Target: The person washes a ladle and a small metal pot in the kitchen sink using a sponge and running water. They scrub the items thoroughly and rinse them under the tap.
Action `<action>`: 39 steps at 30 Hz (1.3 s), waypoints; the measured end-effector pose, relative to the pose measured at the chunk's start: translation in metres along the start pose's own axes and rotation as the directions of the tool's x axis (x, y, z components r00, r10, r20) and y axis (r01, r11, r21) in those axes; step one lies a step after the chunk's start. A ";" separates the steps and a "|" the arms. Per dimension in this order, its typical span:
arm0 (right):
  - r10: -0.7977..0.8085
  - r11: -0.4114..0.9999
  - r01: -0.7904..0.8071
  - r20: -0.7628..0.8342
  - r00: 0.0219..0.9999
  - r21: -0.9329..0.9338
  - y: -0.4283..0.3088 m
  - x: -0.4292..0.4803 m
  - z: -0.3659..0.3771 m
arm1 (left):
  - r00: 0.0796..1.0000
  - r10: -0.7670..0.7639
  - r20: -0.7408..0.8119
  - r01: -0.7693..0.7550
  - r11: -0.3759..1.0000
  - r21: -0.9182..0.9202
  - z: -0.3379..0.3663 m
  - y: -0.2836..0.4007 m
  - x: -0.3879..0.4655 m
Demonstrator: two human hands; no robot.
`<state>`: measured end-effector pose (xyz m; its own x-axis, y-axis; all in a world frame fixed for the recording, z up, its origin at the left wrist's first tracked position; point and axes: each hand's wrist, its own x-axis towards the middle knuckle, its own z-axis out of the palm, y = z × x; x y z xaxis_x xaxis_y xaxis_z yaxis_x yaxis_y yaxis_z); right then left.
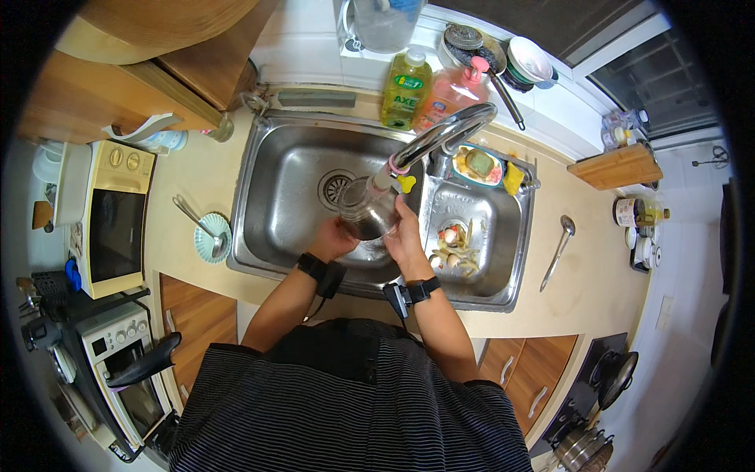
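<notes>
Both hands hold a clear, rounded vessel (370, 217), glass or hard plastic, over the large steel basin (277, 177). My left hand (335, 239) grips its lower left side, the fingers partly hidden behind it. On the other side, my right hand (406, 236) supports the vessel with the thumb up along its wall. Directly above hangs the nozzle of the chrome gooseneck faucet (445, 137), which has a small yellow lever (406, 183). Whether water is running is hard to make out. Left of the vessel, the drain strainer (335, 187) shows in the basin floor.
Eggshells and vegetable scraps (466, 256) lie in the small basin (506, 242). Behind the faucet stand a green AXE bottle (406, 91) and a pink pump bottle (451, 94). A scalloped bowl (203, 241) with spoons sits left; a metal spoon (557, 252) lies right.
</notes>
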<state>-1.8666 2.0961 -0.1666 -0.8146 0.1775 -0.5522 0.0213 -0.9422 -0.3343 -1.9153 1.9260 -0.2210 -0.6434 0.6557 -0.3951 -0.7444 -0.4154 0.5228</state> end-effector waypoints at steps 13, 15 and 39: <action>-0.056 -0.560 0.310 0.409 0.911 -0.768 0.027 -0.028 0.039 | 0.941 -0.099 -0.324 0.187 0.949 0.253 0.038 0.015 0.014; 0.025 -0.585 0.378 0.450 0.893 -0.718 0.017 -0.034 0.043 | 0.928 -0.266 -0.262 0.302 0.947 0.110 0.025 0.017 0.008; -0.451 -0.479 0.322 0.544 0.708 -0.817 0.026 -0.004 0.004 | 0.878 0.105 -0.467 0.088 0.924 0.372 0.072 0.019 -0.006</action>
<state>-1.8651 2.0701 -0.1700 -0.9013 0.3961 0.1754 0.2005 0.7404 -0.6416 -1.9125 1.9598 -0.1548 -0.7262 0.2375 -0.6452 -0.6779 -0.0911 0.7295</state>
